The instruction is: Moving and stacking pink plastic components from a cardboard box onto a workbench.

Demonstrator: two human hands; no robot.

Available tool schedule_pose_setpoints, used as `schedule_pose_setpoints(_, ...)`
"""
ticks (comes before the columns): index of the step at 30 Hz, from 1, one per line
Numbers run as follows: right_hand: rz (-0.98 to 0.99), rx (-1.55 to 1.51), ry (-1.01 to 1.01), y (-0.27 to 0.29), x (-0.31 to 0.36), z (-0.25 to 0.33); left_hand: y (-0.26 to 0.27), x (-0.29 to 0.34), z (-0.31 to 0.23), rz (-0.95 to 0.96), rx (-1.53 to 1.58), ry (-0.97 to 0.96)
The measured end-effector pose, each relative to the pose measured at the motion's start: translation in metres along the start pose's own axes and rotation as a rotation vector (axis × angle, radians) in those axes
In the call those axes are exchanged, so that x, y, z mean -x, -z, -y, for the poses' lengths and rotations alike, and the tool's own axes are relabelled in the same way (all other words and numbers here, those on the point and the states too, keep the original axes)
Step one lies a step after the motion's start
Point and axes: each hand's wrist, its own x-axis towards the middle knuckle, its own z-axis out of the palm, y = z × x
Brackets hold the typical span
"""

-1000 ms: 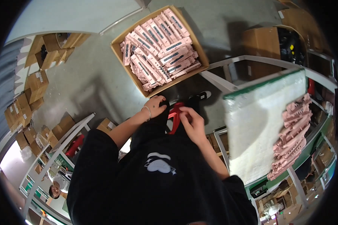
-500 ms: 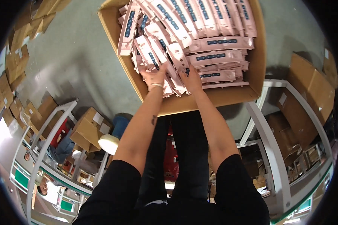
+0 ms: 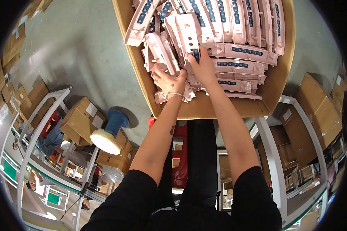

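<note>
A cardboard box (image 3: 204, 111) holds many long, curved pink plastic panels, most with a dark blue button strip. My right hand (image 3: 203, 67) is closed on the lower end of a pink panel (image 3: 186, 32) that has round holes and a short blue piece by my fingers. At the box's left side, my left hand (image 3: 169, 82), with a band at the wrist, has its fingers and thumb around the lower end of another pink panel (image 3: 160, 48). That panel shows no blue strip; the left fingertips are partly hidden.
White metal frames (image 3: 272, 161) stand to both sides. At the left are a blue stool with a pale seat (image 3: 106, 140) and a brown carton (image 3: 83, 119). A red object (image 3: 180, 169) shows between my legs. Other people are at the far left.
The box appears farther right and higher in view. My right hand's panel sits higher and more upright. Under my left hand, a panel without a visible blue strip now shows.
</note>
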Motion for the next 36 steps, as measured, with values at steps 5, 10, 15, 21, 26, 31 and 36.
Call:
schedule_pose_setpoints(5,0.102,0.271,-0.166,-0.024,-0.013,-0.011,-0.009,0.002,0.000,0.059,-0.130,0.008)
schedule_pose_setpoints(10,0.083,0.014,-0.013,-0.021,-0.001,-0.020,-0.007,-0.001,0.016,-0.110,0.137,-0.140)
schedule_pose_setpoints(15,0.024,-0.174,0.007,0.027,0.014,-0.007,0.019,0.006,0.020,0.068,0.255,-0.173)
schedule_pose_setpoints(21,0.069,-0.410,-0.201,0.074,0.005,0.019,0.047,0.031,0.026,0.178,0.307,-0.224)
schedule_pose_setpoints(26,0.097,-0.389,-0.180,0.084,-0.010,0.015,0.070,0.051,0.012,0.531,0.607,0.075)
schedule_pose_setpoints(31,0.057,-0.414,-0.268,0.095,-0.028,0.037,0.107,0.025,-0.016,0.631,0.895,0.008)
schedule_pose_setpoints(36,0.027,-0.256,-0.021,0.077,-0.074,0.065,0.115,-0.096,-0.105,0.408,0.574,-0.234)
